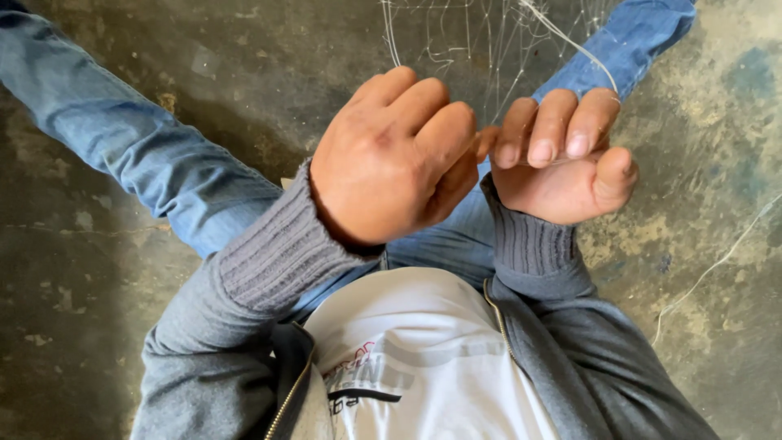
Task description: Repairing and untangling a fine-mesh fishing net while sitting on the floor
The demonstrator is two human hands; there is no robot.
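My left hand (391, 159) is held up in front of my chest with its fingers curled closed, the back of the hand toward me. My right hand (562, 159) is right beside it, fingers curled around a thin white line (570, 41) that runs over the index finger and up to a fine clear net (481, 41) spread between my legs. The two hands touch at the fingertips. Whether the left fingers also pinch the line is hidden behind the hand.
I sit on a stained grey-green concrete floor (81, 269), legs in blue jeans (138, 147) spread apart. A grey zip jacket and white shirt fill the lower view. Another loose white strand (717, 265) lies on the floor at the right.
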